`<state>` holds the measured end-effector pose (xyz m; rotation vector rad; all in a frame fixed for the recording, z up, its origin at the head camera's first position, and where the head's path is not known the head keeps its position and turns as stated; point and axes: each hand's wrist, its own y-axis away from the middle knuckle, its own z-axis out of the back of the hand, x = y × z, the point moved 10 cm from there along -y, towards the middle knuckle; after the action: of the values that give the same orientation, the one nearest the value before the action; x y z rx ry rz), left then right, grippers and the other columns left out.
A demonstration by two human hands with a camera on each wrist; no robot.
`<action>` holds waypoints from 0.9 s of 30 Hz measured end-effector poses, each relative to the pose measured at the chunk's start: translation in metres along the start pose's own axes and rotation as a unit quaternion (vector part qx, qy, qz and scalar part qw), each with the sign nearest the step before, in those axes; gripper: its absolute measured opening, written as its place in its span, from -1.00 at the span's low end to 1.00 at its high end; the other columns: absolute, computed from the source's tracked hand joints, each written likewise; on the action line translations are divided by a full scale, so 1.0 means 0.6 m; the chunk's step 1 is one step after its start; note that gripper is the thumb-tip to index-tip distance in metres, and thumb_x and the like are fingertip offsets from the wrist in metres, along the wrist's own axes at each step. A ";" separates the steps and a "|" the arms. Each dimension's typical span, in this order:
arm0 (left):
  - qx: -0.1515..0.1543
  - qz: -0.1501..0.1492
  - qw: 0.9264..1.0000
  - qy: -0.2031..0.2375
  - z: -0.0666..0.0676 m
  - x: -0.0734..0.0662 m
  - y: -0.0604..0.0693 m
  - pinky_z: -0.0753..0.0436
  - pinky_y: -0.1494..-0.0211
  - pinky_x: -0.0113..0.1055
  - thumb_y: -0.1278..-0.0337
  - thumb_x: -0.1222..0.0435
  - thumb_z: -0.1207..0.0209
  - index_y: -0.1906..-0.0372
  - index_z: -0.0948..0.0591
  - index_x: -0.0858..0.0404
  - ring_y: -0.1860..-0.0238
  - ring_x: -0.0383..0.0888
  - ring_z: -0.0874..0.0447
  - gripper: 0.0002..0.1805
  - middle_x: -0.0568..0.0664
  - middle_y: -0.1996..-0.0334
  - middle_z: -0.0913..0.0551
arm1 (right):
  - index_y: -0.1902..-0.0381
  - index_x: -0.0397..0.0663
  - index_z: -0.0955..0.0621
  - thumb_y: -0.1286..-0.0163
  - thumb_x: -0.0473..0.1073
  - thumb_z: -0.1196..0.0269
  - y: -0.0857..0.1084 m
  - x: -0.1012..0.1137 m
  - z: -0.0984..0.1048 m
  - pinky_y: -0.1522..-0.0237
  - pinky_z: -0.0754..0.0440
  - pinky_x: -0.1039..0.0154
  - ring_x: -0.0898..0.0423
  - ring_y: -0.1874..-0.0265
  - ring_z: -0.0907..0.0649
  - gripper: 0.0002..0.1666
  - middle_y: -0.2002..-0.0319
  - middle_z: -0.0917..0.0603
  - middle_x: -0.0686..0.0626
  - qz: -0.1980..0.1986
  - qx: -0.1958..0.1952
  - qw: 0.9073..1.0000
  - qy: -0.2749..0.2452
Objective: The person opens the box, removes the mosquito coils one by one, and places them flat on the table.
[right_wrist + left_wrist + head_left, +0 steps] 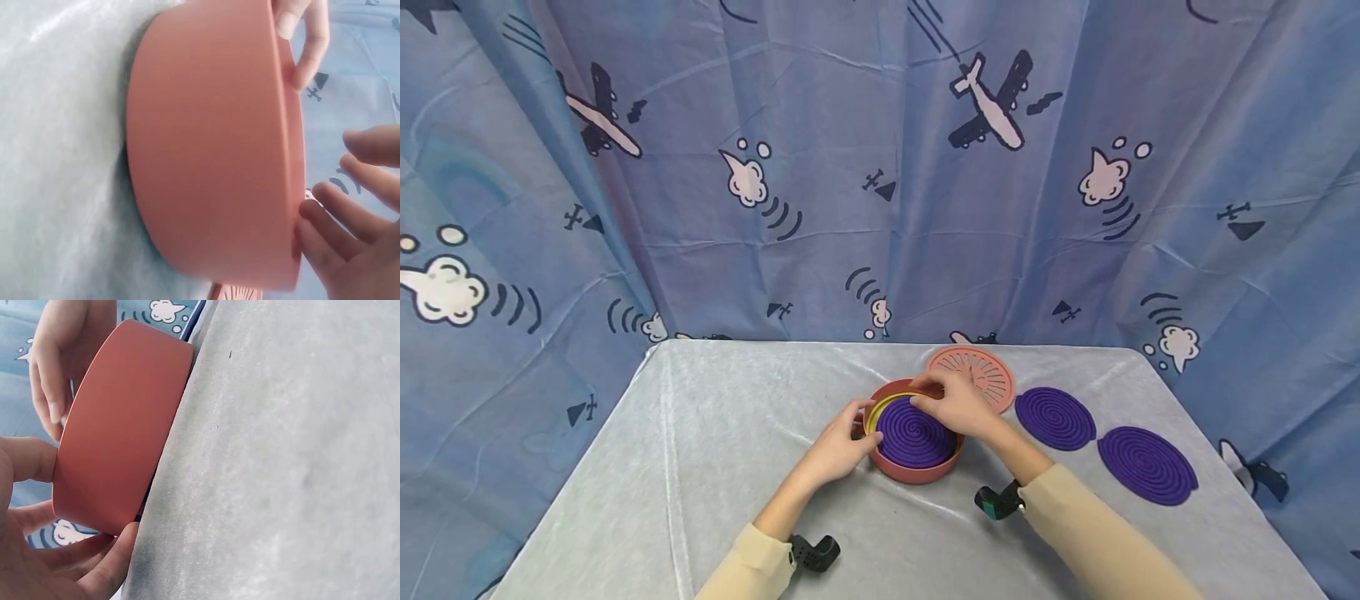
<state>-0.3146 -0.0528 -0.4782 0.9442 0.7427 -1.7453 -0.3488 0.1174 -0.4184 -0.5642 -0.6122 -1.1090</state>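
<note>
Evidently the work centres on a round red container (916,476), standing upright on the pale desk (722,433), with a purple spiral mat (917,431) inside it as the topmost layer. The mat sits toward the container's five o'clock side, so a yellow rim (891,397) shows beside it from nine to twelve; what that rim belongs to is hard to tell.

The left hand (838,450) grips the container at nine to ten o'clock, half closed: its thumb hooks over the lip while the other fingers go round the outer wall, probably to keep the container from sliding or turning. Whether the thumb also touches the mat cannot be told.

The right hand (958,406) comes over the rim at two o'clock, its fingers loosely bent and spread, thumb apart from the others. It seems to have hold of nothing, and coming from the opposite side likely lets it guide the mat against the left hand's support.

An orange slotted disc (992,375) lies on the desk between one and two o'clock, just beyond the container. At three o'clock lies a loose purple spiral (1056,418), with a second loose spiral (1147,465) slightly past three; both lie flat on the right hand's side, presumably for easy reach.
</note>
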 end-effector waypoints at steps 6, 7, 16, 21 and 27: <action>0.000 0.001 1.000 0.002 0.000 -0.001 -0.001 -0.59 -0.13 0.07 -0.35 0.16 -0.23 -0.41 -0.40 0.21 -0.11 0.10 -0.61 -0.41 0.20 -0.15 -0.57 | -0.08 -0.17 -0.68 -0.38 -0.16 -0.35 -0.012 0.001 -0.014 -0.15 -0.56 -0.11 -0.10 -0.04 -0.66 -0.64 0.01 -0.72 -0.14 0.001 0.000 1.000 0.014; 0.001 0.001 1.000 0.003 -0.001 -0.001 -0.001 -0.59 -0.13 0.07 -0.35 0.16 -0.23 -0.41 -0.40 0.22 -0.12 0.10 -0.61 -0.41 0.20 -0.15 -0.57 | -0.08 -0.19 -0.68 -0.38 -0.17 -0.36 -0.014 0.001 -0.016 -0.14 -0.57 -0.11 -0.11 -0.04 -0.66 -0.64 0.01 -0.72 -0.16 0.001 0.001 1.000 0.014; 0.004 0.003 1.000 0.005 -0.001 -0.002 0.001 -0.59 -0.11 0.06 -0.37 0.15 -0.22 -0.42 -0.39 0.21 -0.12 0.10 -0.60 -0.41 0.20 -0.16 -0.56 | -0.10 -0.18 -0.67 -0.40 -0.18 -0.34 -0.022 -0.010 -0.044 -0.18 -0.55 -0.10 -0.09 -0.07 -0.65 -0.65 -0.03 -0.70 -0.14 -0.009 0.038 0.999 0.024; 0.002 0.003 1.000 0.005 0.000 -0.003 0.002 -0.59 -0.11 0.06 -0.36 0.16 -0.22 -0.41 -0.40 0.22 -0.11 0.10 -0.60 -0.41 0.21 -0.16 -0.56 | -0.06 -0.17 -0.69 -0.38 -0.20 -0.35 -0.023 -0.017 -0.056 -0.20 -0.54 -0.09 -0.05 -0.07 -0.65 -0.68 0.00 -0.72 -0.09 -0.011 0.050 0.998 0.027; 0.002 0.005 1.000 0.007 0.000 -0.002 0.002 -0.59 -0.10 0.06 -0.35 0.16 -0.22 -0.41 -0.40 0.22 -0.10 0.09 -0.61 -0.41 0.21 -0.15 -0.57 | -0.04 -0.18 -0.69 -0.35 -0.23 -0.37 -0.024 -0.014 -0.058 -0.20 -0.54 -0.10 -0.06 -0.06 -0.65 -0.69 0.01 -0.72 -0.10 -0.014 0.050 0.998 0.029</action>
<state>-0.3134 -0.0527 -0.4769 0.9626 0.7423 -1.7348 -0.3589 0.0939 -0.4475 -0.4361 -0.6226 -1.1110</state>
